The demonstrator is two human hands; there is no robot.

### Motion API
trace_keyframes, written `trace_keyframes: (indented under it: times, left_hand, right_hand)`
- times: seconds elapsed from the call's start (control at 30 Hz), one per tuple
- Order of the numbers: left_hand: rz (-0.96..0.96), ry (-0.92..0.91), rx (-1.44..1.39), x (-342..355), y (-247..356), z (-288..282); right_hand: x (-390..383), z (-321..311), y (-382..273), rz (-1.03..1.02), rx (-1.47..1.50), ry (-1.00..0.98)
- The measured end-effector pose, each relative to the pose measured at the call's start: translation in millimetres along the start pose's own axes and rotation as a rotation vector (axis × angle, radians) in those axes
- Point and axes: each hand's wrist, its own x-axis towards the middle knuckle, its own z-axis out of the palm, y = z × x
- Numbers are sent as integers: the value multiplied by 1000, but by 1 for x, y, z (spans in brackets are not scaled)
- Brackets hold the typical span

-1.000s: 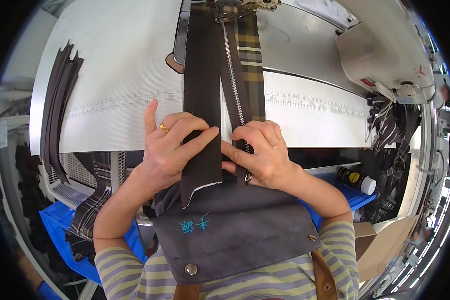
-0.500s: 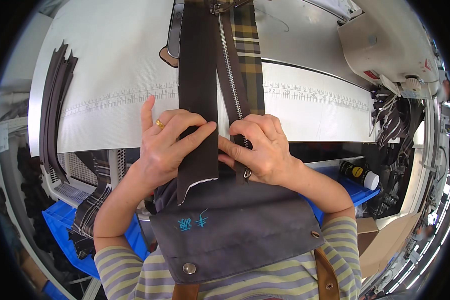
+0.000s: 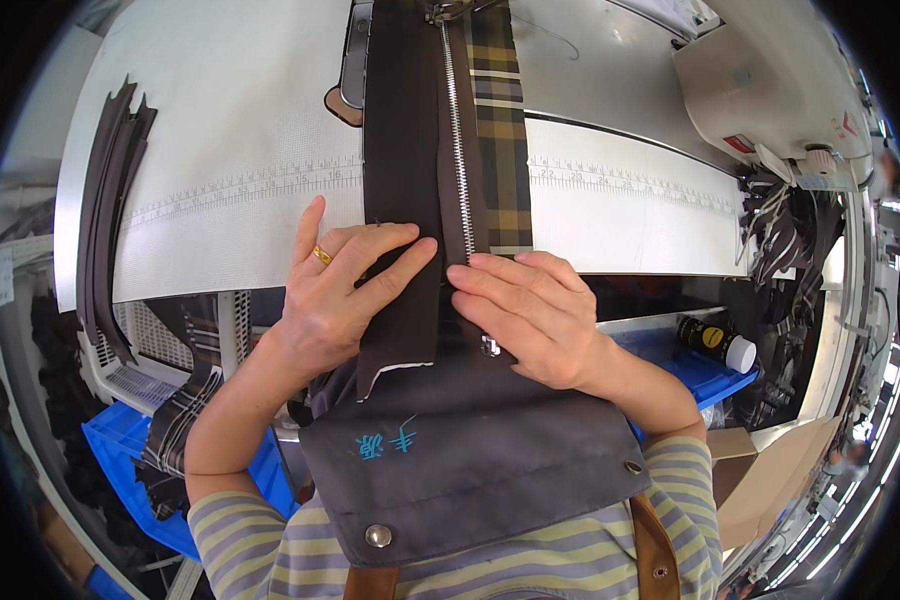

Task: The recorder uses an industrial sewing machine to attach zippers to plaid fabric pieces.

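A dark brown fabric strip (image 3: 402, 140) runs from the sewing machine's presser foot (image 3: 442, 12) toward me, its ragged near end hanging over the table edge. Beside it lies a metal-toothed zipper (image 3: 457, 150) on brown tape, over yellow-and-black plaid fabric (image 3: 503, 190). My left hand (image 3: 345, 280) rests on the strip, fingers outstretched and little finger raised; its ring is gold. Flat across the lower zipper and its tape lies my right hand (image 3: 530, 315), fingers extended, with its thumb hidden. The zipper's slider (image 3: 489, 346) shows below these fingers.
Dark strips (image 3: 115, 200) drape over the left table edge. A phone (image 3: 355, 60) lies against the fabric. The machine head (image 3: 760, 80) stands at right, near hanging scraps (image 3: 795, 230). Below are blue trays (image 3: 120, 430) and a black bottle (image 3: 715, 345) with a white cap.
My right hand has let go of its pinch on the zipper tape and now lies flat. The zipper is straighter and closer to the brown strip. My left hand has barely moved.
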Motion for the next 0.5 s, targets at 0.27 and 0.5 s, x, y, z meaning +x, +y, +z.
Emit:
trace_keyframes:
  times: [0.27, 0.5]
  left_hand:
    - [29, 36, -15, 0, -3, 0]
    - [27, 58, -41, 1, -3, 0]
  right_hand:
    - [6, 3, -3, 2, -39, -65]
    - [12, -6, -5, 41, -49, -78]
